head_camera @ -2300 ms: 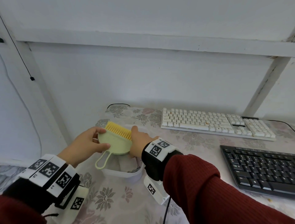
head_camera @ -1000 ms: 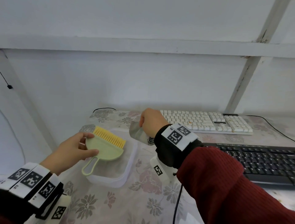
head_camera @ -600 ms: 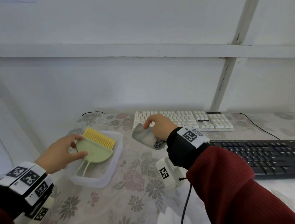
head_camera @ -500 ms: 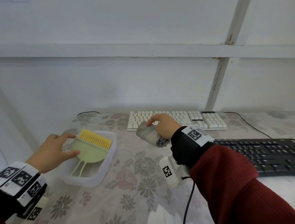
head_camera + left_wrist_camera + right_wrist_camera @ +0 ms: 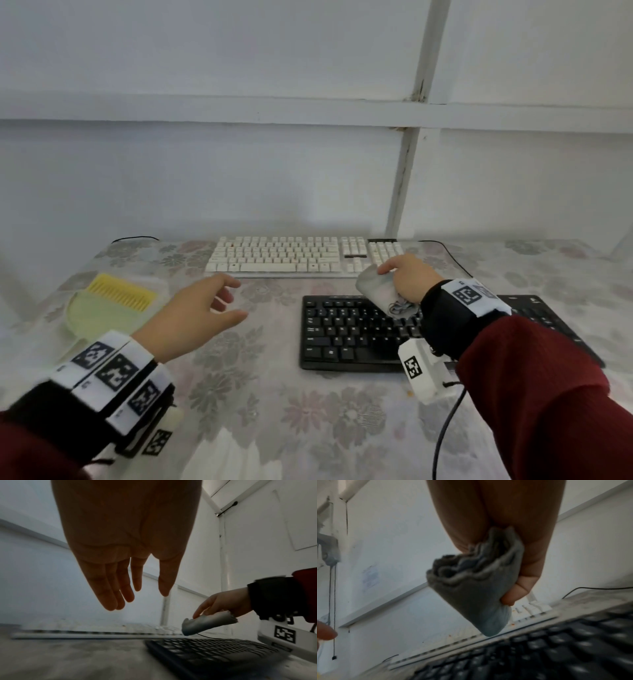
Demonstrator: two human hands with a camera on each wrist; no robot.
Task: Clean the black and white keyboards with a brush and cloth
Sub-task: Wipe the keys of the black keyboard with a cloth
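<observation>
A white keyboard lies at the back of the table, and a black keyboard sits in front of it to the right. My right hand grips a folded grey cloth just above the black keyboard's far edge, near the white keyboard's number pad. My left hand hovers empty over the tablecloth, fingers straight and relaxed, between the tub and the black keyboard. The green brush with yellow bristles lies in the clear tub at the left.
The clear plastic tub stands at the table's left edge. The table carries a flowered cloth. Black cables run behind the keyboards along the white wall. A wrist camera cable hangs from my right arm.
My left hand let go of the brush, which now lies in the tub, and moved right, open. My right hand carried the cloth right to the black keyboard's far edge.
</observation>
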